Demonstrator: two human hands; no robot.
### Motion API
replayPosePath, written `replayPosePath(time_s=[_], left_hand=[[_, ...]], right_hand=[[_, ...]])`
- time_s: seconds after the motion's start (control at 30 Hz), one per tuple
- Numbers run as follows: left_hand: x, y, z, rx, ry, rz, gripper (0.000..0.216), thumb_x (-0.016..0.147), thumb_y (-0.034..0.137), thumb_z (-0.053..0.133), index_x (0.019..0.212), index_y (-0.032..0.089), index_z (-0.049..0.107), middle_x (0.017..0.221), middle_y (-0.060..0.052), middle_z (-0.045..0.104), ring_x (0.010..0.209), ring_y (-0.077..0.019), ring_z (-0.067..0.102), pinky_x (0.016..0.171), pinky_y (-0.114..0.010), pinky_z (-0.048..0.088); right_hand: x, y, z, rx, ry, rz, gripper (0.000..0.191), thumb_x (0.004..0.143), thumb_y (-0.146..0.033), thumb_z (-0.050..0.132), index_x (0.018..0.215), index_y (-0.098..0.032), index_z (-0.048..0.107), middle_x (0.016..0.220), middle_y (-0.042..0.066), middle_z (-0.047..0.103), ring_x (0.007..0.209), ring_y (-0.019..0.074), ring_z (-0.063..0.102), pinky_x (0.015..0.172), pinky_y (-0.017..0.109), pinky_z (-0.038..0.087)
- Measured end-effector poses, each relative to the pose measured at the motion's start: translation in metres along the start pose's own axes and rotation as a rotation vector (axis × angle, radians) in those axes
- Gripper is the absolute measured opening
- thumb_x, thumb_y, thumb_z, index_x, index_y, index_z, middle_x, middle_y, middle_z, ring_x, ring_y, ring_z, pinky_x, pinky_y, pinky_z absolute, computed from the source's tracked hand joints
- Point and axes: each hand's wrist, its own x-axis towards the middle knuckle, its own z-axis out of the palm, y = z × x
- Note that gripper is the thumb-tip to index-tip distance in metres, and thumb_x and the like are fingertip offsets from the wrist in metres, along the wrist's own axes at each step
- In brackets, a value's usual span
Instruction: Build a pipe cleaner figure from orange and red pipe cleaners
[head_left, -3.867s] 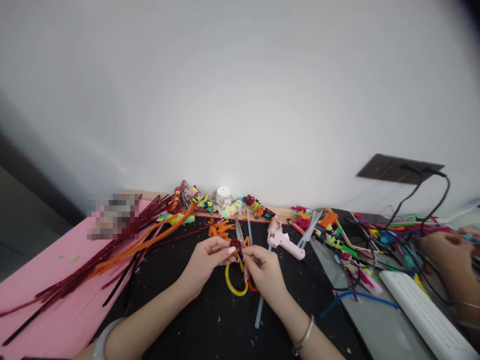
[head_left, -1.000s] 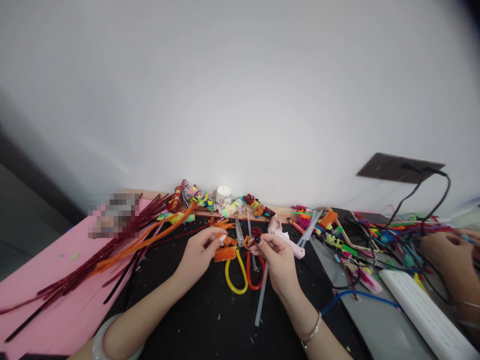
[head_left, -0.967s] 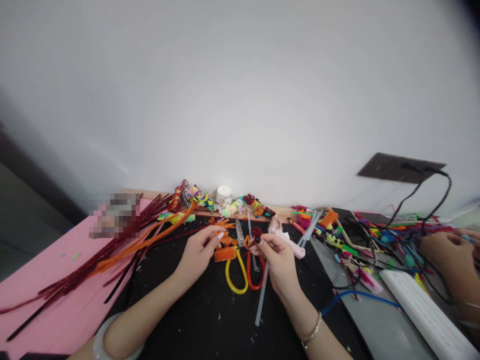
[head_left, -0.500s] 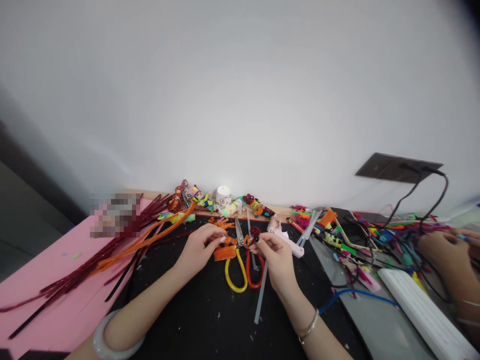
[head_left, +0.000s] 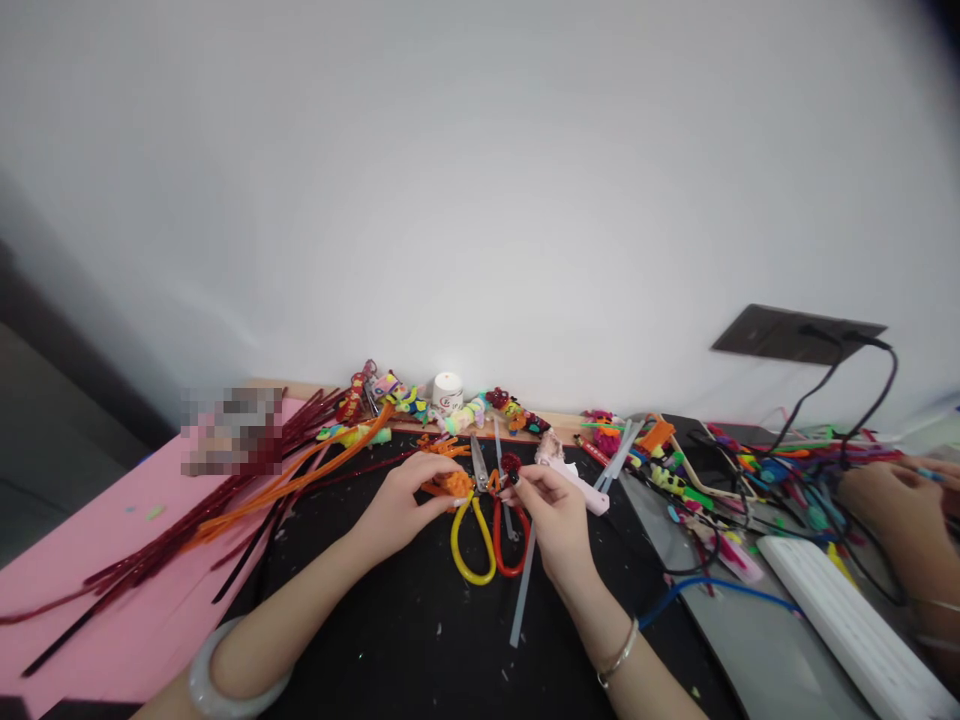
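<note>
Between the thumb and fingers of my left hand point(head_left: 411, 505) is an orange pipe-cleaner piece point(head_left: 452, 484), partly covered by the fingers. My right hand point(head_left: 553, 510) pinches a small dark red pipe-cleaner coil point(head_left: 511, 466) at its fingertips. Scissors point(head_left: 474, 575) lie between the hands on the black mat point(head_left: 420, 640), one handle loop yellow and the other red, blades pointing toward the wall. A translucent glue stick point(head_left: 523, 595) lies beside my right hand. Just beyond that hand is a pink glue gun point(head_left: 577, 488), partly hidden.
Dark red pipe cleaners point(head_left: 172, 535) and orange ones point(head_left: 300, 485) lie on the pink surface at left. Small colourful figures and a white paper cup point(head_left: 448, 391) line the wall. At right are a white power strip point(head_left: 847, 620), cables, and another person's hands point(head_left: 896, 510).
The orange piece has turned in my left hand: its flat, long side faced me before, and now it looks bunched. My right hand has barely moved.
</note>
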Motion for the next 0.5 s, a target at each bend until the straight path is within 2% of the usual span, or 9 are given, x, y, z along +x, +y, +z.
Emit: replayPosePath(time_s=[0.3,0.4,0.5], left_hand=[[-0.0028,0.0038,0.0047,-0.132,-0.002,-0.12,0.027,0.075,0.024,0.075,0.101,0.021,0.073,0.103,-0.008,0.073,0.097,-0.0247,0.066,0.086,-0.035,0.054],[-0.0018,0.0032,0.0061,-0.349,0.051,-0.248,0.034,0.075,0.029,0.077,0.107,0.019,0.071,0.103,-0.007,0.074,0.095,-0.0243,0.067,0.086,-0.035,0.053],[0.0007,0.0025,0.0063,-0.729,0.135,-0.388,0.04,0.078,0.032,0.076,0.115,0.02,0.066,0.103,-0.007,0.074,0.093,-0.0216,0.069,0.082,-0.031,0.054]], right_hand=[[-0.0006,-0.0004,0.0003,-0.006,0.004,-0.002,0.024,0.064,-0.034,0.082,0.073,-0.018,0.067,0.059,0.0,0.069,0.056,0.0185,0.068,0.061,0.033,0.058],[-0.0009,-0.0004,0.0004,-0.012,0.01,-0.006,0.026,0.063,-0.036,0.082,0.074,-0.018,0.067,0.059,0.001,0.069,0.056,0.0189,0.068,0.061,0.033,0.058],[-0.0013,0.0,0.0006,-0.004,0.01,-0.002,0.026,0.063,-0.035,0.082,0.074,-0.018,0.066,0.059,0.0,0.069,0.057,0.0191,0.069,0.06,0.032,0.058]])
